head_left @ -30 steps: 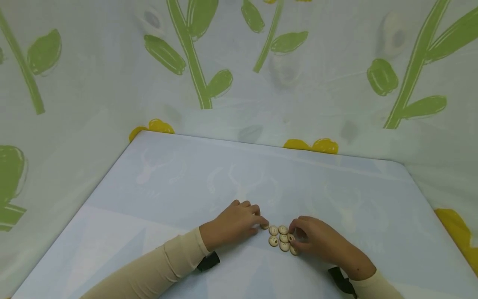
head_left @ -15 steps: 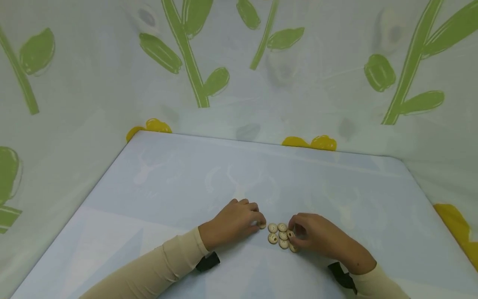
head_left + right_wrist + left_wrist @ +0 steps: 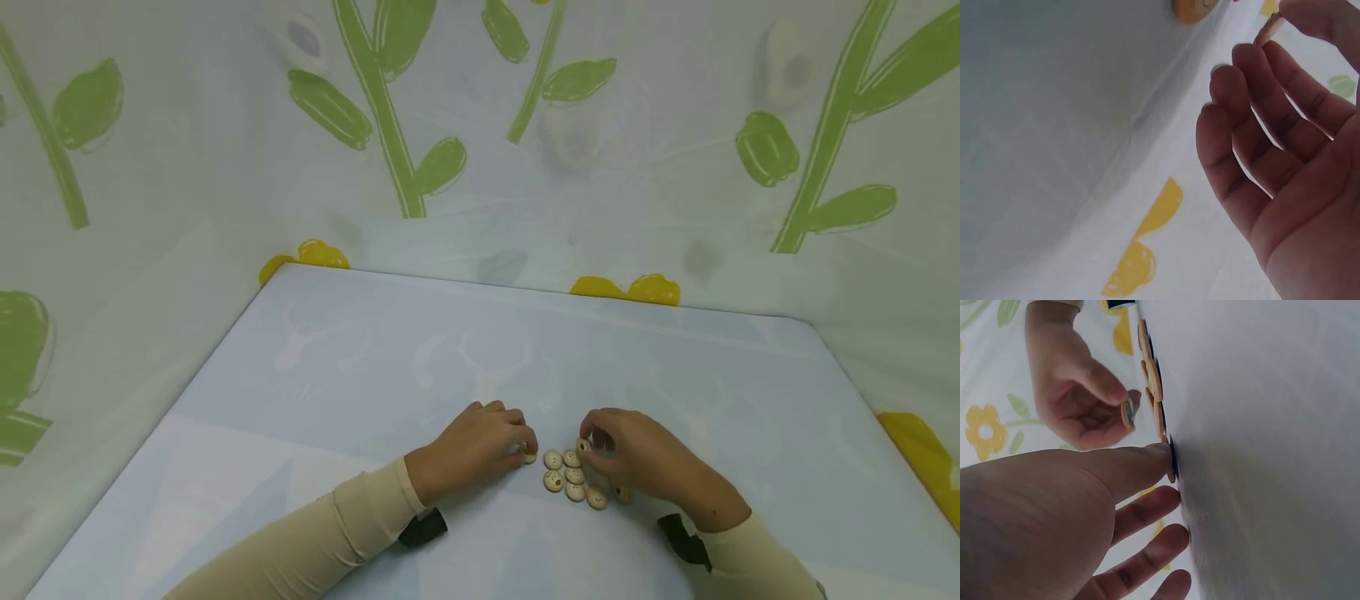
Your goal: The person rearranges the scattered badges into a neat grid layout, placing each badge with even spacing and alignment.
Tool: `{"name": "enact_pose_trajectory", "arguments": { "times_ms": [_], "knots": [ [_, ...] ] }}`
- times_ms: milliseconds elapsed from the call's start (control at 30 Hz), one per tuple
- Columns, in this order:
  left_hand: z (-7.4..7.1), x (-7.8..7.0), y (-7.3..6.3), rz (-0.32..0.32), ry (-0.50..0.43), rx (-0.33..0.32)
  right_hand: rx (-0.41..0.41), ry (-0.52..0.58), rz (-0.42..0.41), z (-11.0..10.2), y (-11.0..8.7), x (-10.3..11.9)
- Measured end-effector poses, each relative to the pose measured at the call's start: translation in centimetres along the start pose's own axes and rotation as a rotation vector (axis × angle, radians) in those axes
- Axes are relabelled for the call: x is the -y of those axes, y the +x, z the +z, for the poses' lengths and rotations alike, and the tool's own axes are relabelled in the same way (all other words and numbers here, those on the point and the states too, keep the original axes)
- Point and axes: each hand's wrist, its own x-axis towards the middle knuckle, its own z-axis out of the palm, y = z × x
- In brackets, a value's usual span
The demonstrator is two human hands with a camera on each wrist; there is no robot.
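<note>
Several small round wooden discs [image 3: 553, 481] with dark printed marks lie in a close cluster on the table. My right hand [image 3: 637, 454] pinches one wooden disc [image 3: 1269, 28] between thumb and index finger, tilted on edge above the cluster's far right side; its other fingers are bent loosely. At the cluster's left, my left hand [image 3: 476, 448] has thumb and index finger on a single disc [image 3: 530, 457], which stays on the tabletop. The left wrist view shows the thumb against that disc [image 3: 1169, 464]. Another disc [image 3: 622, 493] is partly covered by the right hand.
The pale blue and white table [image 3: 337, 333] has faint printed shapes. A white cloth [image 3: 225, 150] with green stems and yellow flowers hangs behind and beside it. Dark wrist straps [image 3: 422, 528] sit under both forearms.
My right hand has lifted its disc away from the cluster and slightly toward the far side, uncovering discs below. The left index finger has curled in more around its disc.
</note>
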Motion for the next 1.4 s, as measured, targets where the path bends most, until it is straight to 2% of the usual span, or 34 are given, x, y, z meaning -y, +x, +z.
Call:
{"name": "enact_pose_trajectory", "arguments": {
  "times_ms": [233, 367, 667, 867, 1033, 1400],
  "knots": [
    [-0.1, 0.0, 0.0, -0.008, -0.010, -0.016, -0.050, -0.016, 0.086, -0.5, 0.8, 0.6],
    [-0.2, -0.1, 0.0, -0.015, -0.018, 0.002, -0.050, -0.012, 0.110, -0.5, 1.3, 0.7],
    [-0.3, -0.1, 0.2, -0.032, -0.017, 0.034, -0.046, -0.019, 0.120, -0.3, 2.3, 0.6],
    [-0.2, -0.1, 0.1, -0.021, -0.011, 0.031, 0.000, 0.002, 0.142, -0.2, 2.7, 0.7],
    [-0.3, -0.2, 0.1, -0.029, 0.017, 0.033, -0.013, -0.021, 0.135, -0.1, 2.8, 0.6],
    [-0.2, -0.1, 0.0, -0.021, 0.013, 0.030, 0.003, -0.015, 0.131, 0.3, 3.0, 0.4]
  ]
}}
